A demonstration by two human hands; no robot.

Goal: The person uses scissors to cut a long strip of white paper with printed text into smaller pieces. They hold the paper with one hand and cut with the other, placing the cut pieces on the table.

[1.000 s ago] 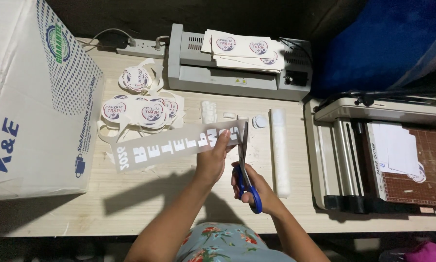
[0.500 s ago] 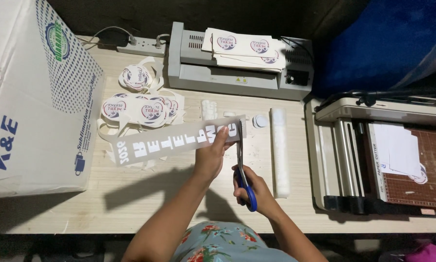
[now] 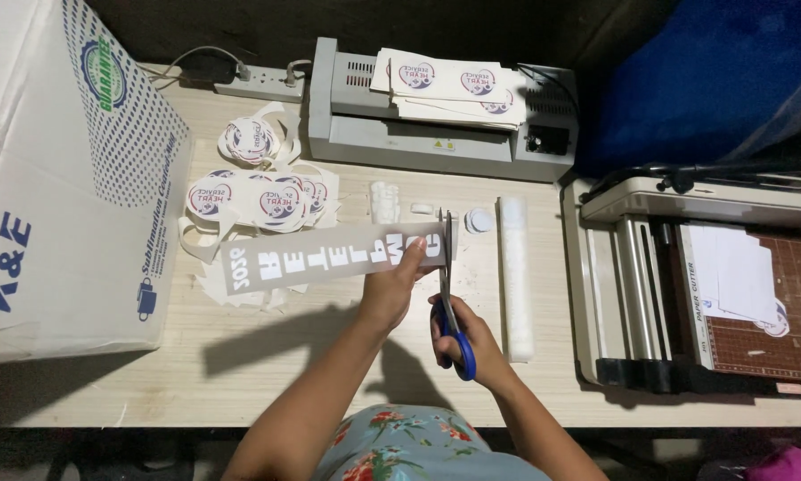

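My left hand (image 3: 393, 289) pinches the right end of a long grey paper strip with white cut-out letters (image 3: 329, 258), holding it above the wooden table (image 3: 267, 356). My right hand (image 3: 463, 334) grips blue-handled scissors (image 3: 447, 294). Their blades point away from me and sit at the strip's right edge. Both forearms come up from the bottom of the view.
A large white cardboard box (image 3: 62, 178) fills the left. Round printed stickers and paper offcuts (image 3: 258, 196) lie behind the strip. A grey laminator (image 3: 436, 116) with printed sheets stands at the back, a power strip (image 3: 258, 85) beside it. A paper trimmer (image 3: 712, 285) sits right, a white roll (image 3: 514, 276) beside it.
The strip has shifted slightly right and levelled under my left hand. The scissors have moved forward along the strip's right end.
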